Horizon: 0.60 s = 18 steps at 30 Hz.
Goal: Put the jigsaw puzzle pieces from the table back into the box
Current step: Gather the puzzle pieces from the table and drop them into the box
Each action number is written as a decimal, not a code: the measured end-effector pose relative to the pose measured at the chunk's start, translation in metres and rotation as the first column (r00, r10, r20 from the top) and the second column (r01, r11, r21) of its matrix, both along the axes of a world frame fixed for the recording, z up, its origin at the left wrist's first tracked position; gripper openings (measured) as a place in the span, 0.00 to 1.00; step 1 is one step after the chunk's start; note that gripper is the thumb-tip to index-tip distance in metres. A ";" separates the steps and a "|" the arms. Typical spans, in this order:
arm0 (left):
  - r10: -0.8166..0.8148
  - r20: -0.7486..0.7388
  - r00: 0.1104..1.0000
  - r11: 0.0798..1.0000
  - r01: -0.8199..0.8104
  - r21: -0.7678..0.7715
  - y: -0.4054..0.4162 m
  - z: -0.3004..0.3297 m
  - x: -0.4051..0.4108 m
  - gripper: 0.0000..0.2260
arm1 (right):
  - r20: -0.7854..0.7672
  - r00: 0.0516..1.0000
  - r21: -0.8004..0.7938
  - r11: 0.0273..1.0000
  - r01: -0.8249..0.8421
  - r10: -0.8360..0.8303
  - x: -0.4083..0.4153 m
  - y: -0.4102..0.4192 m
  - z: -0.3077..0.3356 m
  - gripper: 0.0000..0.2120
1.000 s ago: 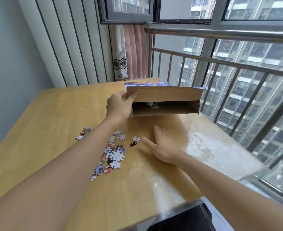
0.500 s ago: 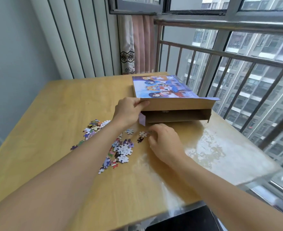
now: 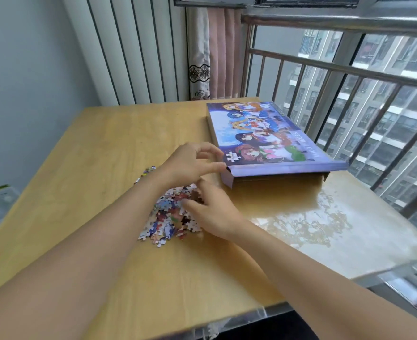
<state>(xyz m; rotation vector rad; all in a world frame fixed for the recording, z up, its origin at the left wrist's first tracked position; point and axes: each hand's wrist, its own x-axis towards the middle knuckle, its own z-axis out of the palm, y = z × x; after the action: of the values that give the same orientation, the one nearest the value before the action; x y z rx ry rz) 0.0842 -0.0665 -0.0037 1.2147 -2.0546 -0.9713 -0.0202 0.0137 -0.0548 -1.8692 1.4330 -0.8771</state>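
Puzzle pieces (image 3: 170, 217): one loose heap on the table (image 3: 80, 153), just near-left of the box (image 3: 264, 136), short of its near-left corner. A few stray pieces (image 3: 146, 171) sit further left of the box, beyond the left forearm.

Box lies flat, picture side up, long axis running away from the camera along the window railing (image 3: 349, 72). Its near end is open, cardboard flap down on the table, so the mouth faces the person.

Right hand (image 3: 213, 212) rests on the heap's box-side edge, fingers loosely curled onto the pieces; can't tell whether it actually holds any. Left hand (image 3: 190, 163) is above the heap, fingertips at the box's near-left corner, fingers apart, gripping nothing.

Key relation: heap lies left of and nearer than the mouth, so pieces must travel right. Right hand is nearest the heap; I'd guess it gathers or sweeps while the left steadies the box.
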 end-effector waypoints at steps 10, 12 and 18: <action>0.458 0.091 0.884 0.889 -0.457 -0.037 0.004 -0.052 0.110 0.17 | -0.297 0.955 0.058 0.998 0.025 -0.007 0.024 -0.065 0.008 0.34; 0.422 0.060 0.905 0.906 -0.422 -0.013 0.008 -0.059 0.111 0.19 | -0.312 0.948 0.097 0.995 -0.034 0.063 0.036 -0.080 0.011 0.34; 0.371 -0.129 0.919 0.928 -0.372 0.019 0.014 -0.062 0.111 0.16 | -0.137 0.957 0.205 0.953 -0.225 0.255 0.054 -0.090 0.023 0.23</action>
<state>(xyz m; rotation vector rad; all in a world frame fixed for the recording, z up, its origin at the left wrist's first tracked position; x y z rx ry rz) 0.1951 -0.0522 -0.0657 1.4326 -1.6426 -0.8349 0.0339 -0.0766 -0.0321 -1.9540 1.2951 -0.4646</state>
